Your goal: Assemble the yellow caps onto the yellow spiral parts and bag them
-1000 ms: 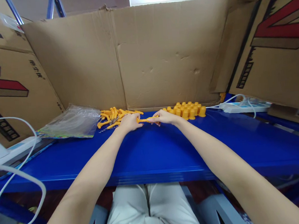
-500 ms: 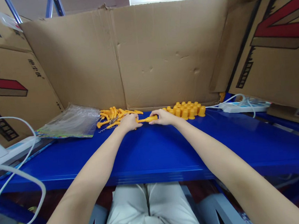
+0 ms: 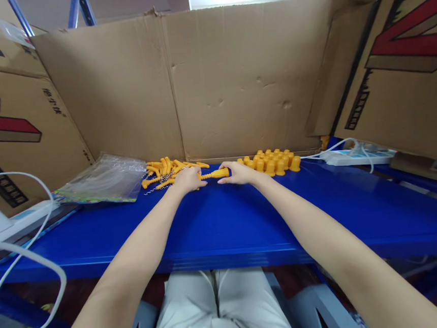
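Note:
Both hands meet over the far middle of the blue table (image 3: 223, 219). My left hand (image 3: 188, 179) pinches the thin ridged end of a yellow plastic rod (image 3: 215, 174). My right hand (image 3: 238, 172) grips its thicker cap end. The rod lies level between them, just above the table. A pile of several yellow rods with small metal chains (image 3: 165, 169) lies just left of my left hand. A cluster of several yellow caps (image 3: 274, 161) stands just right of my right hand.
Cardboard walls (image 3: 241, 75) enclose the table at the back and both sides. A clear plastic bag (image 3: 103, 179) lies at the left. White cables (image 3: 24, 262) hang at the near left. A white power strip (image 3: 357, 157) sits at the far right.
The cap in my right hand has slid onto the rod's end, and my right hand has moved slightly left toward my left hand. The arms otherwise hold still.

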{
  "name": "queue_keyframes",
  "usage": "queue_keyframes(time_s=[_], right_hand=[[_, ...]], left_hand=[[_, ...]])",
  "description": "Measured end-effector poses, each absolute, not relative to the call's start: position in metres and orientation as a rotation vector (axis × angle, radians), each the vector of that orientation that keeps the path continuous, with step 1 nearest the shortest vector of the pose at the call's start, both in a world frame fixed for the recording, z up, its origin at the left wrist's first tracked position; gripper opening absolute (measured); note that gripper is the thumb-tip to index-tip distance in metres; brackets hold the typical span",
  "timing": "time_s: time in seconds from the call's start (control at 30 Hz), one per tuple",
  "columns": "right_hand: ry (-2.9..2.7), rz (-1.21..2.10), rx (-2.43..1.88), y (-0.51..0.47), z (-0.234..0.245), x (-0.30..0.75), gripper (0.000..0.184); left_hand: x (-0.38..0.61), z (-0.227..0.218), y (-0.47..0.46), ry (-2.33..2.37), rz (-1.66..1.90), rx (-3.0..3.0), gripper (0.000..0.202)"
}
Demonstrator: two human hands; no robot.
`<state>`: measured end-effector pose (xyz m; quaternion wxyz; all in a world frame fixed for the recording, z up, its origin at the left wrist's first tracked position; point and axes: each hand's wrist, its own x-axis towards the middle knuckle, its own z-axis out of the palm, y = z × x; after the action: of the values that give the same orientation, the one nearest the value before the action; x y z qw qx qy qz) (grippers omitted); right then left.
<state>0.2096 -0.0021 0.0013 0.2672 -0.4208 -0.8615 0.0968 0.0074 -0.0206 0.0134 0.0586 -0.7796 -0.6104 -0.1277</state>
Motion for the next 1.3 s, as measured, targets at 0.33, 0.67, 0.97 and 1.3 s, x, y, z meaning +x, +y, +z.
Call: queue_keyframes(time_s=[0.33,0.67,0.97,1.3], right_hand=[[-2.258,0.417,-1.015,0.015,-0.01,0.217,0.037],[-2.234,0.476,-1.027,0.009,-0.006,0.217,0.033],[-2.273,0.607,-1.071,0.007,-0.003,0.219,0.03],[-2.286,0.685,-1.082,0.007,-0.004,0.22,0.033]], left_hand=[[-0.006,0.01,-0.012,-1.901,-0.388,-2.407,0.023],[-0.006,0.01,-0.013,-1.889,-0.392,-2.49,0.024],[-0.005,0.01,-0.015,-1.859,-0.366,-2.459,0.023],[-0.007,0.007,-0.01,-1.817,-0.396,-2.456,0.023]])
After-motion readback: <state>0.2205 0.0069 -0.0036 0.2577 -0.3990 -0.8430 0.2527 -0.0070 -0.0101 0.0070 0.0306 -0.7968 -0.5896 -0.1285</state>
